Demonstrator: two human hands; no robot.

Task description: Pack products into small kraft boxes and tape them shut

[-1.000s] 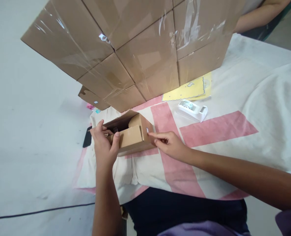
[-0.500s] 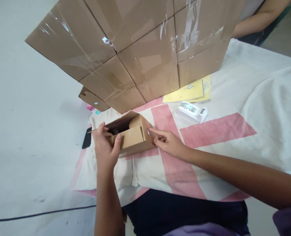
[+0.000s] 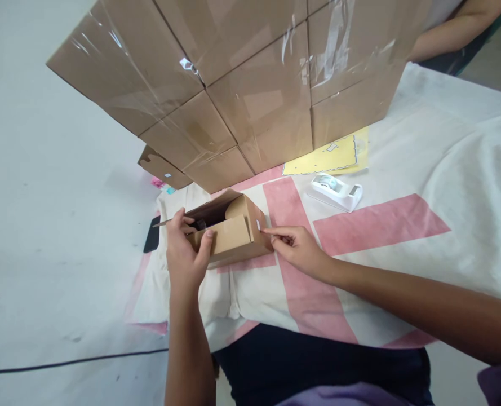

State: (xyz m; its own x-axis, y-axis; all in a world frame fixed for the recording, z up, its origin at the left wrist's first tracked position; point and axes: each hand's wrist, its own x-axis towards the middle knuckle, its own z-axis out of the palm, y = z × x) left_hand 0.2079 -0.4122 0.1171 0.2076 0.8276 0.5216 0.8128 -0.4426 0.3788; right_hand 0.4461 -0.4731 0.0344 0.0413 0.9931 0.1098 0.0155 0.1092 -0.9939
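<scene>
More label above the right fingers now

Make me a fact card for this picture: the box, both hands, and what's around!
Box: small cardboard box, top open
Left hand: holding the box's left end
Right hand: at the white label on the box's right end
Behind: taped cardboard
Nearby: white tape dispenser, yellow paper
Underneath: pink-and-white cloth

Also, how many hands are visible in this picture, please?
2. The left hand holds the left part of the open cardboard box; the right hand is at the white sticker on the box's right end. Another person's forearm shows at upper right, its hand hidden.
</scene>
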